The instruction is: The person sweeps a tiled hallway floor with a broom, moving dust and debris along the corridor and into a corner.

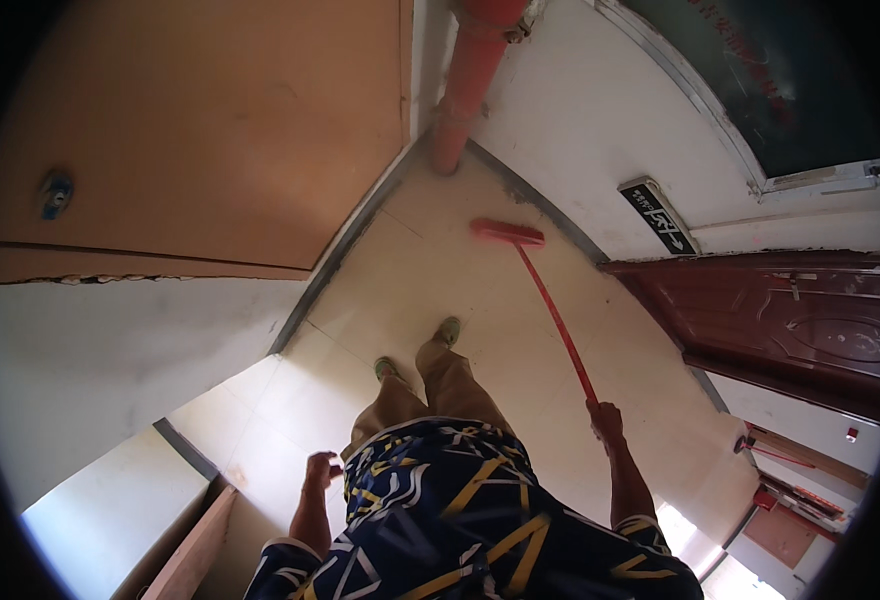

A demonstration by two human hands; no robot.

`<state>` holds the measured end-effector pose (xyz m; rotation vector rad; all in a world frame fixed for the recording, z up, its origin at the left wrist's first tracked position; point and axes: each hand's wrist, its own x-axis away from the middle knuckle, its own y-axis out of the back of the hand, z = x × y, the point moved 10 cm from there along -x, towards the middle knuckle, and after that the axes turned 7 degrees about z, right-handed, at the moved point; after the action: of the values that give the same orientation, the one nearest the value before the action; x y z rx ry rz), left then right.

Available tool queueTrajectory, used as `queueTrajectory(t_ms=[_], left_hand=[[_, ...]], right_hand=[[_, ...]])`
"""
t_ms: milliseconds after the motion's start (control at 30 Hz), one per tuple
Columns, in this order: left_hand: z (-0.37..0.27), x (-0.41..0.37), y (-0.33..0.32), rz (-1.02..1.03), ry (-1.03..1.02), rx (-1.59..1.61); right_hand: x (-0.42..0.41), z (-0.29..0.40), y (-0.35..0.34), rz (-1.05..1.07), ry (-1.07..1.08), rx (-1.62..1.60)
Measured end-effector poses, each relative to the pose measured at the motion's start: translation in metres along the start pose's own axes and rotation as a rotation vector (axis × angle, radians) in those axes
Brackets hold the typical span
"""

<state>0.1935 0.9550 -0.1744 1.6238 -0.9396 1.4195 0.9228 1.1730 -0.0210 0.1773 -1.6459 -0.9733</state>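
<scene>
My right hand [606, 424] is closed around the upper end of the long red handle [558, 319] of a broom. Its red broom head [516, 235] is at the floor ahead of me, between my feet and the wall corner; whether the bristles touch is hard to tell. Beside my hip, my left hand [321, 469] hangs empty with loosely bent fingers. Pale floor tiles [440, 277] lie under my green shoes.
A red pipe [464, 97] rises in the corner. Orange-brown panelling [222, 135] lines the left wall. On the right are an exit sign [659, 216] and a dark red door [777, 315]. A pinkish door [189, 544] stands at lower left.
</scene>
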Motion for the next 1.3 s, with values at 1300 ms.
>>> queueTrajectory(t_ms=[1300], left_hand=[[-0.120,-0.051,-0.062,-0.048,-1.054,-1.897]], right_hand=[[0.044,0.331,-0.122,0.760,0.340,-1.230]])
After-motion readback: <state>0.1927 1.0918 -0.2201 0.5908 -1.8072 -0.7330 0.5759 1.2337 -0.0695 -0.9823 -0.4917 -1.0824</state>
